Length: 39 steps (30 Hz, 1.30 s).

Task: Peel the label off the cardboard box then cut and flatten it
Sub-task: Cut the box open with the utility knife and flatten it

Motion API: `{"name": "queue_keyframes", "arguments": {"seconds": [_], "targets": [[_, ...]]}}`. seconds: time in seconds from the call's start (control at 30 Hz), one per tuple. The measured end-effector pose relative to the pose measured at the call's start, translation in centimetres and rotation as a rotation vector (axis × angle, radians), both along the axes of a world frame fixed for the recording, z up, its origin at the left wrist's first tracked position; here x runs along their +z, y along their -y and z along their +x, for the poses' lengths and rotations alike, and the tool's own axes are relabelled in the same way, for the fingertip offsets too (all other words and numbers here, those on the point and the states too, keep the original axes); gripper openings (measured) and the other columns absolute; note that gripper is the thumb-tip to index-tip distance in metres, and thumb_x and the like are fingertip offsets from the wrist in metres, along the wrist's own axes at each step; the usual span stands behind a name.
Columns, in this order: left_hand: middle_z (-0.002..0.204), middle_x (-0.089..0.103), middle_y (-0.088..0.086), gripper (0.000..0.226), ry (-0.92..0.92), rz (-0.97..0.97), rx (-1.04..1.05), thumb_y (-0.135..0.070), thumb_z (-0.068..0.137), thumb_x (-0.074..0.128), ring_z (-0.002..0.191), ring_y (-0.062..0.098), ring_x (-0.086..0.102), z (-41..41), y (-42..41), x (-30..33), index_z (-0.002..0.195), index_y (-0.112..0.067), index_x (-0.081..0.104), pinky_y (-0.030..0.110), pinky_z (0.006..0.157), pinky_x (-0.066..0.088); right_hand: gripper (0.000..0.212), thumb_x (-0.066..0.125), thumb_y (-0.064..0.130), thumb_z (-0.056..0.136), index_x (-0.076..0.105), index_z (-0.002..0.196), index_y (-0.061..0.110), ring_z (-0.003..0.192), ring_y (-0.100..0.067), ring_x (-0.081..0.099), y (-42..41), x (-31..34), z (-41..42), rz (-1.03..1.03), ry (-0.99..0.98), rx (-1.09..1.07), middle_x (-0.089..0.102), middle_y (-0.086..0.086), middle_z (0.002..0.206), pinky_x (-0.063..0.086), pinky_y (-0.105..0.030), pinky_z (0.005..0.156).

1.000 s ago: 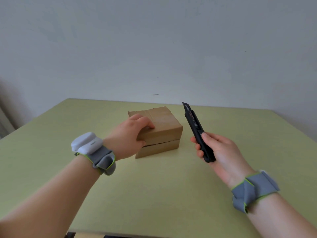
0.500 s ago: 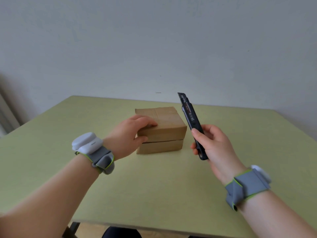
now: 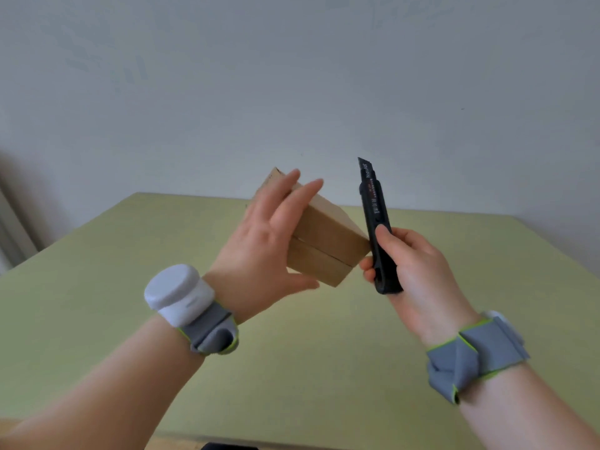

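A small brown cardboard box (image 3: 328,243) is in the air above the green table (image 3: 324,378), tilted with its far end raised. My left hand (image 3: 261,245) holds it from the left, fingers laid over the top face and thumb under the near lower edge. A seam runs along the side facing me. I see no label on the faces that show. My right hand (image 3: 414,267) grips a black utility knife (image 3: 373,219) by its handle, just right of the box. The knife stands nearly upright, its tip pointing up and a short blade showing at the tip.
A plain grey-white wall stands behind the table. Grey straps with green edging sit on both wrists, and the left one (image 3: 181,295) carries a white device. The table's near edge runs along the bottom of the view.
My left hand has lifted the box off the table and tilted it. My right hand has brought the knife closer to the box and more upright.
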State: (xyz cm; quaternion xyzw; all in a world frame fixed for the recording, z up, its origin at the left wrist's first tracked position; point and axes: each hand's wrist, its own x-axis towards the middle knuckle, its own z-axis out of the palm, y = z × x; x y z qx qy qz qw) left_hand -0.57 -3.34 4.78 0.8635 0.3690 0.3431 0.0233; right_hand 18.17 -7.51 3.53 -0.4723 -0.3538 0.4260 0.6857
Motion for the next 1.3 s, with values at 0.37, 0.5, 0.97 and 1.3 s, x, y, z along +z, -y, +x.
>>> {"name": "queue_keyframes", "arguments": {"seconds": [0.37,0.5,0.97,1.3], "targets": [[0.125,0.038,-0.019,0.114,0.146,-0.097,0.03,-0.039,0.056,0.084,0.112,-0.006,0.034,-0.9,0.0,-0.7,0.145,-0.04,0.013,0.006,0.093,0.023,0.019,0.061,0.025,0.087,0.055,0.093,0.008,0.048,-0.02,0.053,0.5,1.2,1.0,0.054,0.077,-0.049,0.064,-0.001,0.057,0.042,-0.027,0.047],[0.121,0.04,-0.013,0.113,0.266,-0.164,0.089,-0.034,0.055,0.086,0.108,-0.005,0.037,-1.2,-0.9,-1.1,0.145,-0.031,0.019,0.004,0.089,0.024,0.016,0.064,0.019,0.084,0.057,0.09,0.005,0.046,-0.017,0.053,1.0,1.0,0.7,0.133,0.32,-0.041,0.069,-0.01,0.074,0.045,-0.026,0.043],[0.134,0.044,0.003,0.112,0.177,0.07,0.427,-0.061,0.057,0.076,0.122,0.027,0.036,0.6,-1.7,-1.2,0.147,-0.019,0.024,0.038,0.106,0.026,0.042,0.05,0.04,0.079,0.05,0.121,0.048,0.084,-0.011,0.058,2.2,-3.4,-1.9,0.148,0.81,0.119,0.06,0.013,0.089,0.051,-0.04,0.081],[0.141,0.03,0.003,0.112,0.028,-0.088,0.351,-0.042,0.065,0.077,0.128,0.023,0.031,0.8,-2.1,-0.9,0.149,-0.019,0.006,0.03,0.102,0.031,0.052,0.056,0.047,0.076,0.049,0.127,0.041,0.069,-0.012,0.053,2.1,-4.0,-2.8,0.132,0.71,0.083,0.057,0.003,0.09,0.041,-0.027,0.067]]}}
